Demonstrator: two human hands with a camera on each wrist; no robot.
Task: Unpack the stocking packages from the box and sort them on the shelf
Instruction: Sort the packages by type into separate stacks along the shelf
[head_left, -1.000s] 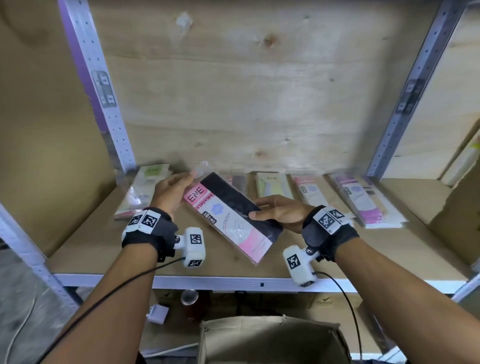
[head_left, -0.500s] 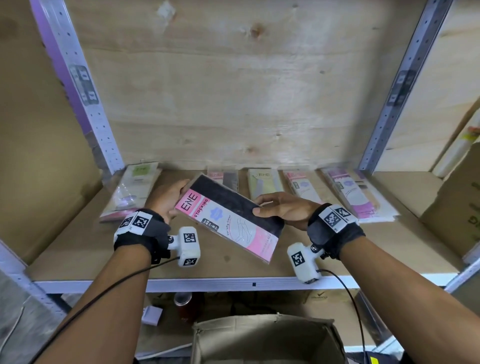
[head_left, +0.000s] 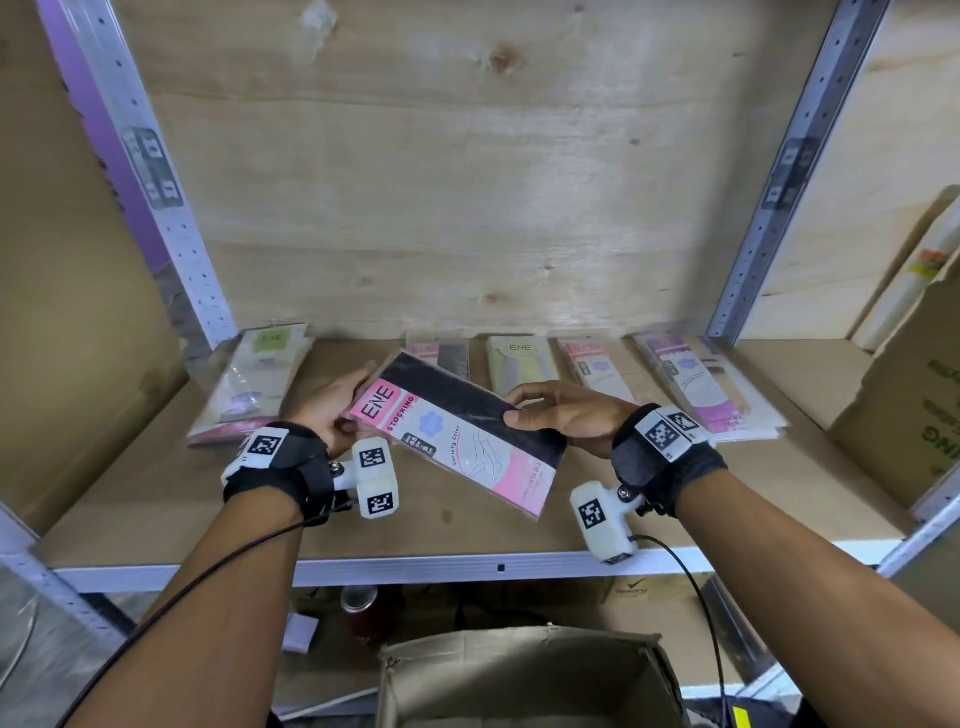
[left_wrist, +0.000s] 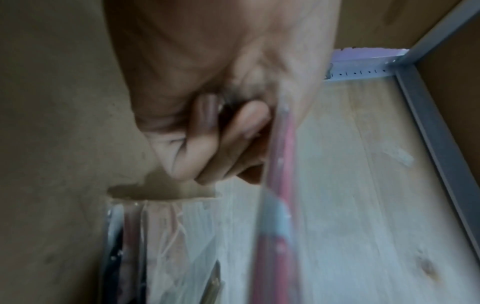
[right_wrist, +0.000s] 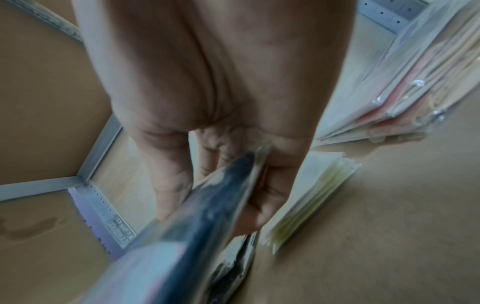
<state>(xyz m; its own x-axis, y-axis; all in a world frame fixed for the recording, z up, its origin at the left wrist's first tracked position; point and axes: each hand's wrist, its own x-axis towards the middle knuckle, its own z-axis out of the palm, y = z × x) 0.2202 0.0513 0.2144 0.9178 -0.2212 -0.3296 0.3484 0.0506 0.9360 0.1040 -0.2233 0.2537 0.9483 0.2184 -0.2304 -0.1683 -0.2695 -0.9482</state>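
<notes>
1. Stocking package (head_left: 457, 439), pink and black with "ENE STOCKING" print: we hold it tilted above the shelf (head_left: 779, 499).
2. Left hand (head_left: 324, 410): we grip the package's upper left end.
3. Right hand (head_left: 569, 418): we pinch the package's black right edge.
4. Sorted packages (head_left: 522, 356): we see five piles along the shelf's back.
5. Cardboard box (head_left: 524, 675): we see it below the shelf.
</notes>
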